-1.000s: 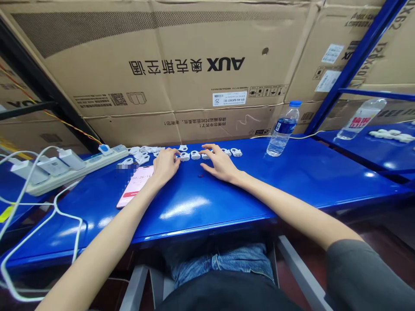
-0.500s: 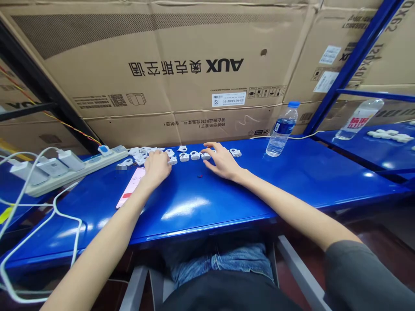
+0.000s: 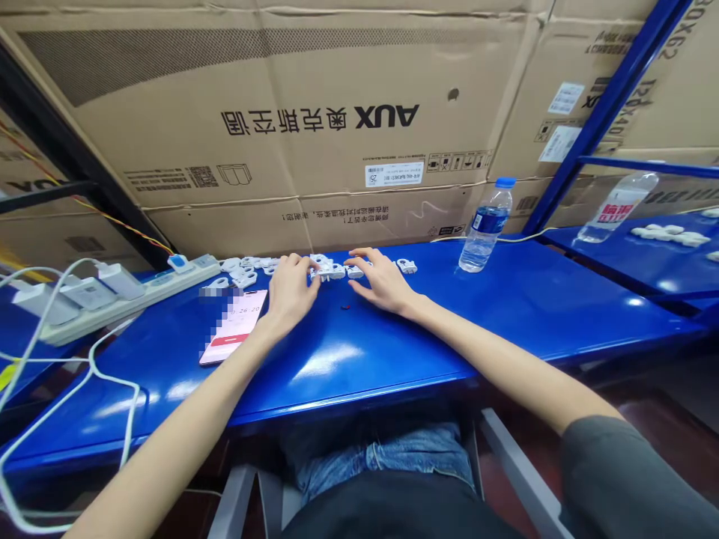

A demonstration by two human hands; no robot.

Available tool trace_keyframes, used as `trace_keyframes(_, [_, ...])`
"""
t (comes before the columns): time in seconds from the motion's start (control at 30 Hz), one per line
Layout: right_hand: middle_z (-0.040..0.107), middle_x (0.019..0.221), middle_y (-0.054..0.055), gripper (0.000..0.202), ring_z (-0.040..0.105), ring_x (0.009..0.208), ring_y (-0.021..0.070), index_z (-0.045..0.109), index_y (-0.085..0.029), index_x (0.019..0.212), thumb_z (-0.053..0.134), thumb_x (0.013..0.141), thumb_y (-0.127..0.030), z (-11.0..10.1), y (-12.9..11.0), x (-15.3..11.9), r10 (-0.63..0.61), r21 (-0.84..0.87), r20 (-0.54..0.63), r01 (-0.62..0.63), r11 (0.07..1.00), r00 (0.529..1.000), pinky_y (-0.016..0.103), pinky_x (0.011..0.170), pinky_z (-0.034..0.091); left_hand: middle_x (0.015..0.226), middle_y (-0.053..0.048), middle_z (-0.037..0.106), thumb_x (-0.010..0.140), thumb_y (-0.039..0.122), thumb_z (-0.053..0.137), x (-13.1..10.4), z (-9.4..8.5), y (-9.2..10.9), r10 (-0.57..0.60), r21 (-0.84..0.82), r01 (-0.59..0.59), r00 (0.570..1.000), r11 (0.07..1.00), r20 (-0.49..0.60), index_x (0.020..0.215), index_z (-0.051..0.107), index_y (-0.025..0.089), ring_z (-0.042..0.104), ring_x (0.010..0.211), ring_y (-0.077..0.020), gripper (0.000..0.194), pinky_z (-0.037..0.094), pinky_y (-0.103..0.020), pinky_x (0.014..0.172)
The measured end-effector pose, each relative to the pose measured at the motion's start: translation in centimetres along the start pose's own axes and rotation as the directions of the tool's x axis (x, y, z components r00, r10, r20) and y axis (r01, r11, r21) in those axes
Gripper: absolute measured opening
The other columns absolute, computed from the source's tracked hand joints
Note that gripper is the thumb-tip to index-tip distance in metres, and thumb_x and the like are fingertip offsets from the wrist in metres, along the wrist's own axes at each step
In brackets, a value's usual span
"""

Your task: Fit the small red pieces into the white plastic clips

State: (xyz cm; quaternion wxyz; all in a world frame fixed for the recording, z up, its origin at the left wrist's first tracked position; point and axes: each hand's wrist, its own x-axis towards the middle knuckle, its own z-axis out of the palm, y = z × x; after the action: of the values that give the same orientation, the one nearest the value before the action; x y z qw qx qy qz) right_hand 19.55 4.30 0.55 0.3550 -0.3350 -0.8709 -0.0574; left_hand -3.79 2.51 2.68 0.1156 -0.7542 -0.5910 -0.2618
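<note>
Small white plastic pieces with ring-like openings lie along the back of the blue table. My left hand [image 3: 293, 288] has its thumb and index finger around a white plastic piece [image 3: 323, 276] at the left end of the short row; the fingers partly cover it. My right hand [image 3: 384, 283] rests at the row's right side, fingers apart and curved, beside another white piece [image 3: 354, 272]. One more white piece [image 3: 407, 266] lies just right of that hand. Behind my left hand is a loose heap of white pieces [image 3: 245, 278].
A phone [image 3: 236, 329] showing a timer lies left of my left forearm. Beyond it are a power strip [image 3: 157, 288] with chargers and white cables. A water bottle [image 3: 486, 228] stands at the back right. A tiny dark-red object [image 3: 345, 307] lies on the blue table [image 3: 393, 344] before cardboard boxes [image 3: 314, 67].
My left hand has moved right from the heap to the row, uncovering more of the phone. Pieces at the row's left end now sit closer together. My right hand has barely moved.
</note>
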Motion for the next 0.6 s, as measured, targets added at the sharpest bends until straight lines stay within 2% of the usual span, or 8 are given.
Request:
trace_keyframes(0.17, [0.06, 0.14, 0.015, 0.025, 0.056, 0.128, 0.0311, 0.066, -0.02, 0.122, 0.063, 0.098, -0.026, 0.1, 0.2, 0.0, -0.017, 0.006, -0.067, 0.017, 1.0, 0.998, 0.051, 0.106, 0.052, 0.097, -0.008, 0.065, 0.097, 0.024, 0.058, -0.7, 0.5, 1.8, 0.197, -0.187, -0.21, 0.977, 0.96, -0.085, 0.104, 0.068, 0.019, 0.061, 0.098, -0.0266, 0.014, 0.05, -0.04, 0.09])
trace_keyframes(0.33, [0.06, 0.14, 0.014, 0.016, 0.055, 0.128, 0.0309, 0.068, -0.022, 0.111, 0.062, 0.097, -0.024, -0.1, 0.2, -0.1, -0.018, 0.006, -0.063, 0.018, 1.0, 0.998, 0.051, 0.105, 0.051, 0.094, -0.006, 0.063, 0.099, 0.024, 0.055, -0.9, 0.4, 2.3, 0.241, -0.212, -0.254, 0.967, 0.944, -0.087, 0.106, 0.066, 0.02, 0.06, 0.098, -0.0254, 0.014, 0.049, -0.038, 0.09])
trace_keyframes(0.5, [0.061, 0.139, 0.015, 0.012, 0.056, 0.126, 0.031, 0.068, -0.02, 0.106, 0.063, 0.095, -0.022, -0.2, 0.4, -0.1, 0.004, -0.026, -0.076, -0.006, 1.0, 0.997, 0.049, 0.103, 0.051, 0.091, -0.004, 0.063, 0.091, 0.019, 0.056, -0.7, -0.1, 1.9, 0.258, -0.256, -0.235, 0.964, 0.938, 0.063, 0.113, 0.06, 0.02, 0.061, 0.089, -0.0231, 0.023, 0.047, -0.034, 0.079])
trace_keyframes(0.6, [0.061, 0.139, 0.014, 0.013, 0.055, 0.126, 0.0311, 0.068, -0.021, 0.106, 0.064, 0.093, -0.021, -0.2, 0.7, -0.1, 0.027, -0.031, -0.072, -0.03, 0.999, 0.997, 0.049, 0.103, 0.051, 0.083, -0.001, 0.062, 0.086, 0.017, 0.056, -0.5, -0.6, 1.5, 0.353, -0.324, -0.277, 0.912, 0.904, 0.206, 0.099, 0.063, 0.021, 0.059, 0.079, -0.0193, 0.015, 0.043, -0.031, 0.073])
